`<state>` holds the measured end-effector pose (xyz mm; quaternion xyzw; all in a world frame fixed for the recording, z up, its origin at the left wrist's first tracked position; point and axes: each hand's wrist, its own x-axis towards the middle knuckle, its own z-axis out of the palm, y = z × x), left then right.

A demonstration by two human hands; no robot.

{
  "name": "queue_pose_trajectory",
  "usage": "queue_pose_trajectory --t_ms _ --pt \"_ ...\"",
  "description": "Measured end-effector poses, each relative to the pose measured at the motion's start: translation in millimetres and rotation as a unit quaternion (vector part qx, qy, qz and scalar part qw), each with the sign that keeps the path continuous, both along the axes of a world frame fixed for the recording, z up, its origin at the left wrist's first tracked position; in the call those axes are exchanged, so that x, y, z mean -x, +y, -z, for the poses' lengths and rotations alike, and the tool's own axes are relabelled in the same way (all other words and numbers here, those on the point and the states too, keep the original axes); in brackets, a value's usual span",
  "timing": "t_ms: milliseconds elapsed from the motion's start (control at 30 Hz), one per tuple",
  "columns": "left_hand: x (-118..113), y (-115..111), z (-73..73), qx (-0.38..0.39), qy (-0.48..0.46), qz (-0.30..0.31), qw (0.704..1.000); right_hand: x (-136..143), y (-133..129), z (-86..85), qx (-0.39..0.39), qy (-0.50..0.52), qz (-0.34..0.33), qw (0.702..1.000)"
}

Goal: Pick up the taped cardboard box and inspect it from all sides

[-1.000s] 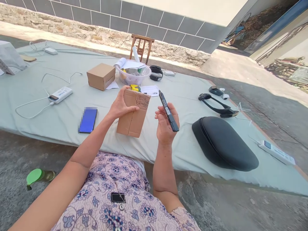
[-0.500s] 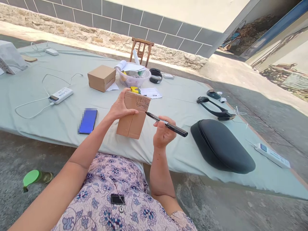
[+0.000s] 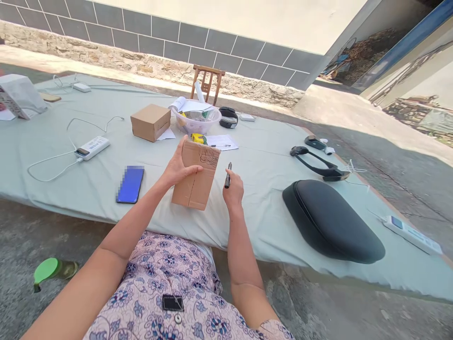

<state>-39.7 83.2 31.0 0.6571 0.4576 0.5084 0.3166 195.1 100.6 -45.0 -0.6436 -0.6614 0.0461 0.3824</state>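
A brown cardboard box [image 3: 194, 186] stands tilted at the near edge of the table, with dark scribbled lines near its top. My left hand [image 3: 180, 166] grips its upper left side, the thumb lying across the front face. Just right of the box, apart from it, my right hand [image 3: 233, 188] is closed around a black marker pen [image 3: 228, 174], tip pointing up and away. Behind the box lies a yellow tape measure [image 3: 198, 138], next to a sheet of paper [image 3: 222, 141] with a pen on it.
A blue-screened phone [image 3: 130, 184] and a white power strip [image 3: 92, 148] with a cable lie left. Farther back are another cardboard box [image 3: 150, 123] and a plastic basket [image 3: 196, 125]. A black case [image 3: 332, 222] and a black headset [image 3: 314, 163] lie right. A green-lidded bottle [image 3: 47, 270] is on the ground.
My right hand has drawn the marker back from the box's right edge and turned it from pointing left to pointing away. My left hand keeps its hold on the box.
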Motion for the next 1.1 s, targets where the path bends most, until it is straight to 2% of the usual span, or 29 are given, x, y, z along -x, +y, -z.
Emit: queue_pose_trajectory --t_ms 33,100,200,333,400,500,567,633,733,867,1000,1100 --pt "0 0 0.3 0.007 -0.007 0.001 1.0 -5 2 8.7 0.063 -0.049 0.013 0.997" --pt "-1 0 0.5 0.022 -0.021 -0.002 1.0 -11 0 22.9 0.134 -0.103 0.03 0.985" --pt "-1 -2 0.9 0.049 -0.03 -0.013 0.998 -11 -8 36.3 0.161 -0.114 0.039 0.98" --pt "-2 -6 1.6 0.058 -0.032 -0.036 0.997 -8 -12 40.1 0.17 -0.121 0.035 0.977" --pt "-2 -6 1.9 0.054 -0.032 -0.044 0.997 -7 -12 37.2 0.151 -0.076 0.037 0.985" --pt "-2 -5 3.1 0.056 -0.03 -0.044 0.997 -1 -21 31.0 0.053 0.097 -0.009 0.994" --pt "-1 -2 5.3 0.052 -0.034 -0.041 0.997 11 -34 28.4 -0.006 0.224 -0.1 0.969" --pt "1 2 8.4 0.042 -0.034 -0.038 0.998 28 -51 28.2 0.004 0.3 -0.198 0.933" --pt "5 6 13.2 0.025 -0.023 -0.041 0.999 54 -70 31.4 0.042 0.325 -0.255 0.91" --pt "6 5 16.1 0.005 -0.02 -0.061 0.998 72 -75 35.9 0.037 0.335 -0.241 0.91" --pt "5 -6 20.6 -0.05 -0.016 -0.098 0.994 74 -75 37.2 0.032 0.33 -0.228 0.915" --pt "8 -14 26.1 -0.046 -0.004 -0.116 0.992 78 -78 37.6 0.048 0.323 -0.21 0.921"
